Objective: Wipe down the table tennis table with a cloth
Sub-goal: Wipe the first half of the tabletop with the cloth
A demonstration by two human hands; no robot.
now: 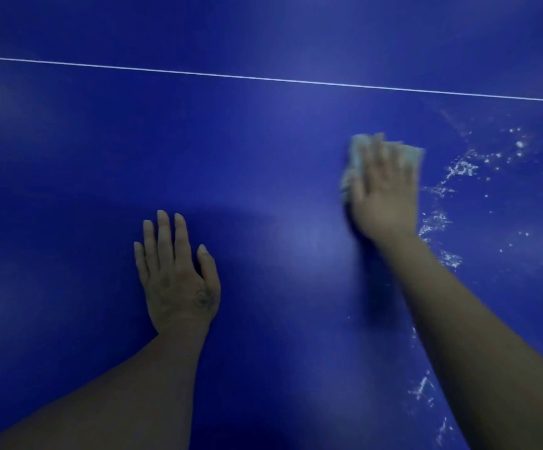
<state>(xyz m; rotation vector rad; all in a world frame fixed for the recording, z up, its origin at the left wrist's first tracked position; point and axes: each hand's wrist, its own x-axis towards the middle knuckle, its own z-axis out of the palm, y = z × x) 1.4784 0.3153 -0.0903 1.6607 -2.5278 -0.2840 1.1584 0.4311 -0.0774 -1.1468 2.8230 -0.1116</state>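
One cloth (358, 147), pale and crumpled, lies on the blue table (263, 141) right of centre, under your right hand (385, 193), which presses it with straight fingers, blurred. Your left hand (177, 277) rests flat, fingers extended, well apart. One white line (263, 78); wet specks (461, 168) scattered to the right.

Two bare forearms (127, 394) are extended forward. The left hand (177, 280) is laid flat, palm down, its fingers straight and slightly spread, the thumb held apart. The right hand (383, 196), blurred, is stretched further ahead, palm down with fingers straight, pressed on a cloth (357, 149) that shows beyond the fingertips and beside the thumb.
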